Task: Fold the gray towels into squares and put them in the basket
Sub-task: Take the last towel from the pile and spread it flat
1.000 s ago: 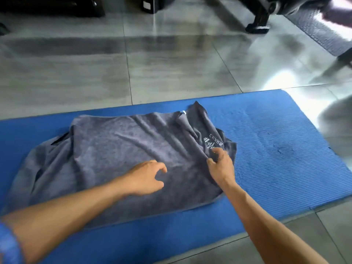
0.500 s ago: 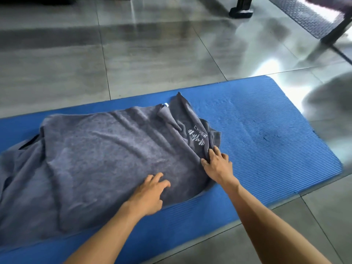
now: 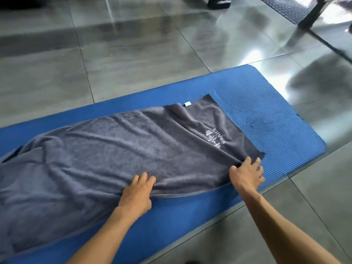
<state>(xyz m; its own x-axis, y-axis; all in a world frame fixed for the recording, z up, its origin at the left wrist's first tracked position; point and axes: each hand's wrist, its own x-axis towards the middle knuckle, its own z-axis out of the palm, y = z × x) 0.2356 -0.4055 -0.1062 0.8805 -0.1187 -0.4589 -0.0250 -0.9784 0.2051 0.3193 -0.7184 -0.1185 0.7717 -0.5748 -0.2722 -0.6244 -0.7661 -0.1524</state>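
You have the gray towel [image 3: 133,153] lying lengthwise on the blue mat [image 3: 266,103], on the tiled floor [image 3: 133,54]. Since a second ago its right end has been drawn out flat: the embroidered logo [image 3: 216,138] and the white tag [image 3: 187,104], bunched up before, now lie open, and the right edge runs straight. Your right hand [image 3: 246,173] pinches the near right corner, fingers closed on the cloth. Your left hand [image 3: 138,191] has shifted to the near edge and grips it, fingers curled over the hem. The left part remains rumpled, with a fold showing at the far left. Judgement: spreading is partly done; no square fold has begun. No basket is in view
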